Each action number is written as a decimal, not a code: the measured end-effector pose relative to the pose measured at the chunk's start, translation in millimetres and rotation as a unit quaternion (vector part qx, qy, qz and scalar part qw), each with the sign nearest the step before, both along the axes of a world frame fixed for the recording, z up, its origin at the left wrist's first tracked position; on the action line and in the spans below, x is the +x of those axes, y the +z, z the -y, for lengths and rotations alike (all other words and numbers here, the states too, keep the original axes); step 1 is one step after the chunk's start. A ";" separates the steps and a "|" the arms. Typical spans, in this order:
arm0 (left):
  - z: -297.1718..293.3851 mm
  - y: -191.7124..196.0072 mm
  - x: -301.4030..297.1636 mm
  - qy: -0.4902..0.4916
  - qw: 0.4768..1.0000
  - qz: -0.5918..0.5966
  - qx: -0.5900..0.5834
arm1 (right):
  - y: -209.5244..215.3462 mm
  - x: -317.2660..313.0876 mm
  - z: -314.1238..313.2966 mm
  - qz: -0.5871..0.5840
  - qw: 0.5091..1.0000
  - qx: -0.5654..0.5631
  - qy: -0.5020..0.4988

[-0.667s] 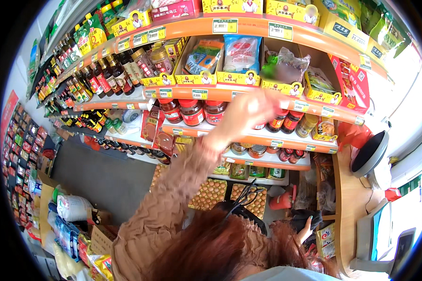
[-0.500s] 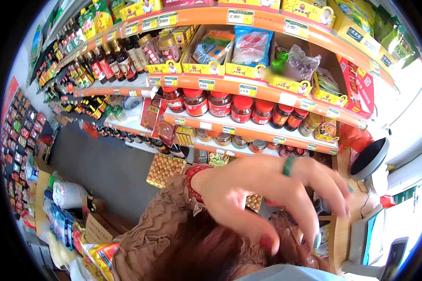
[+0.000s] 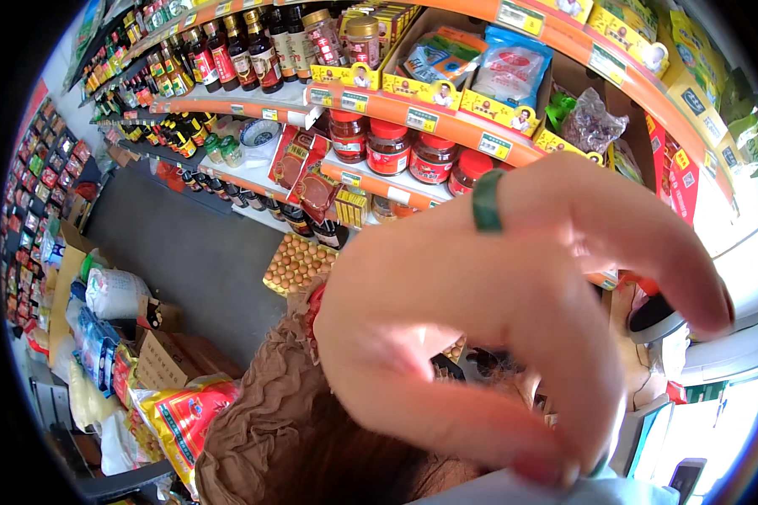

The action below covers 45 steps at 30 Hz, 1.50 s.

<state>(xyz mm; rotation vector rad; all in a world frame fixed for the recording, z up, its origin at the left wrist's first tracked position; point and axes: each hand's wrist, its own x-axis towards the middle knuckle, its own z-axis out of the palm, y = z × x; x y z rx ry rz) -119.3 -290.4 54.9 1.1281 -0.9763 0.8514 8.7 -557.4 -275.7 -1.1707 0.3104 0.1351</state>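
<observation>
Orange-edged shelving (image 3: 446, 126) fills the upper half of the view and curves from the top left corner to the right edge. Below it lies a strip of grey floor (image 3: 194, 252).

Very close to the camera, the left hand (image 3: 480, 320) covers the middle and lower right, in front of the shelving's lower boards. It comes in on a crinkled brown sleeve (image 3: 261, 421) from the bottom edge. The fingers are curled and slightly apart, bending down and to the right. One red-nailed fingertip (image 3: 539, 467) touches a pale blue-white thing (image 3: 531, 492) at the very bottom edge. I cannot tell whether the fingers pinch that thing or only rest on it, because most of it lies out of frame. The right hand is not in view.

A yellow and red sack (image 3: 181, 417) leans beside cardboard boxes on the floor at lower left. An egg tray (image 3: 299, 265) stands at the foot of the shelving, just left of the wrist. Dark bottles (image 3: 227, 59) line the upper left board, and red-lidded jars (image 3: 387, 147) stand on the middle board just above the hand.

A green ring (image 3: 487, 202) sits on one finger.

The hand carries nothing from the shelves. The goods there look untouched, so I judge that any handling of stock has not started.
</observation>
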 end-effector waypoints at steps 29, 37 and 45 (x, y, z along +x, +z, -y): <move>-199.8 -107.7 30.8 0.466 0.868 0.026 0.170 | 119.1 -168.7 -216.6 0.213 0.968 0.057 -0.120; -151.8 -168.9 -14.4 0.370 0.852 -0.117 0.350 | 158.3 -130.7 -275.8 0.369 0.892 -0.258 0.022; -144.6 -187.3 -21.2 0.387 0.843 -0.130 0.351 | 142.8 -84.9 -257.0 0.283 0.941 -0.045 0.180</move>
